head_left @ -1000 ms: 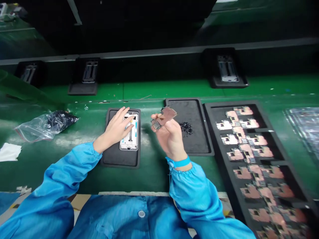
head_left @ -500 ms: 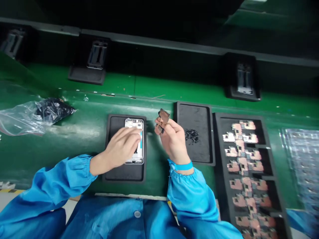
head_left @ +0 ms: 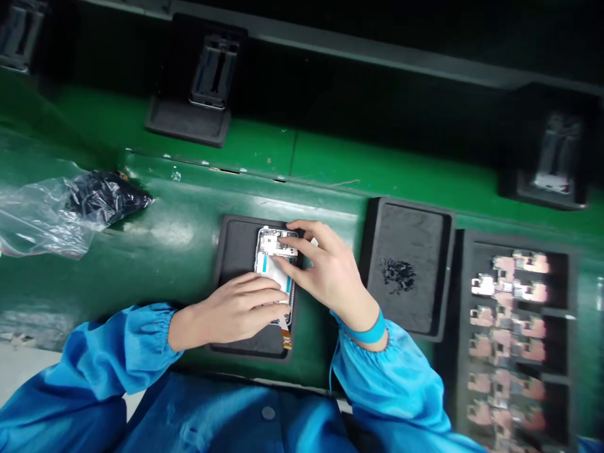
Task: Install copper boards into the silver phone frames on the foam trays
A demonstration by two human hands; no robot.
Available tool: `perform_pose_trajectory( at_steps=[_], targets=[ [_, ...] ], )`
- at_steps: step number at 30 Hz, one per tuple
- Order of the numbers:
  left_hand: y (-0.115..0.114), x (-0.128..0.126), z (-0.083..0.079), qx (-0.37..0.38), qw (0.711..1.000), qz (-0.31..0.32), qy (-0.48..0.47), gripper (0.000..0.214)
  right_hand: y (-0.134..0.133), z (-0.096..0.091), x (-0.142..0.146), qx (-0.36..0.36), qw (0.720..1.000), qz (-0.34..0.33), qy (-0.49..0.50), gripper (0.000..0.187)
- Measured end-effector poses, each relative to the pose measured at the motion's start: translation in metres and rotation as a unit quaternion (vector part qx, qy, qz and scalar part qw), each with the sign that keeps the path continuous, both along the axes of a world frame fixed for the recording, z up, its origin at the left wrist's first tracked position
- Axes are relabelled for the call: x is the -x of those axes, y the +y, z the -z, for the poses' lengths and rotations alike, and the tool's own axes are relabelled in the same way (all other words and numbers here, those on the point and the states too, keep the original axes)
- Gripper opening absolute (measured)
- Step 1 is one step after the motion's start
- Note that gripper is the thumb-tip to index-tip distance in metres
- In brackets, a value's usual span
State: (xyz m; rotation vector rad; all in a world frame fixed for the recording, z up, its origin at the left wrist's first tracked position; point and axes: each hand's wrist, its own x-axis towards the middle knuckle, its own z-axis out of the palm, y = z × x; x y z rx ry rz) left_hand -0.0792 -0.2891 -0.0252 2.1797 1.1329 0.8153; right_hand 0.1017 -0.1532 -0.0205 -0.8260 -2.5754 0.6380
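Note:
A phone frame (head_left: 259, 258) lies in a black foam tray (head_left: 236, 248), with a white panel and blue strips in its middle. At its upper end sits a silvery circuit board (head_left: 271, 244), and the thumb and a finger of my right hand (head_left: 325, 264) are closed about its edges. The index finger reaches past the frame's top corner. Flat over the lower half of the phone lies my left hand (head_left: 240, 308), fingers stretched out and holding nothing. It covers much of that half. An orange flex cable (head_left: 287, 340) sticks out below the fingers.
To the right stands a black tray (head_left: 425, 242) with small dark pieces (head_left: 397, 275). Beyond it a compartment tray (head_left: 465, 251) holds several copper-coloured boards (head_left: 503, 286). A plastic bag (head_left: 106, 198) with dark contents lies left. Phone frames in trays (head_left: 214, 72) stand at the back.
My right hand has brought the circuit board from beside the tray down onto the phone frame, turning it over. My left hand has shifted to the phone's lower half. The view has moved.

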Motion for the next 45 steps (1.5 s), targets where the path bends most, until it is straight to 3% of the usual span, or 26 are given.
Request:
perform_pose_trajectory(
  at_steps=[10,16,20,28,34,45],
  targets=[
    [0.002,0.001,-0.004,0.020,1.000,-0.001,-0.010,0.026,0.000,0.002,0.000,-0.015,1.000,0.004,-0.022,0.024],
    [0.003,0.001,-0.006,0.042,0.999,-0.003,-0.033,0.031,0.003,0.004,-0.002,0.027,1.000,0.016,-0.001,0.021],
    [0.005,0.002,-0.006,0.043,0.998,-0.003,-0.048,0.033,0.005,0.008,-0.004,0.094,0.994,0.047,0.030,0.018],
    [0.006,0.003,-0.010,0.039,0.999,0.002,-0.013,0.030,0.007,0.018,-0.004,0.168,0.980,0.098,0.048,0.036],
    [0.007,0.002,-0.009,0.021,1.000,-0.002,-0.024,0.025,0.011,0.022,-0.006,0.174,0.977,0.108,0.056,0.047],
    [0.006,0.002,-0.010,0.003,1.000,-0.012,0.010,0.024,0.016,0.013,-0.011,0.189,0.978,0.076,0.043,0.033]
  ],
)
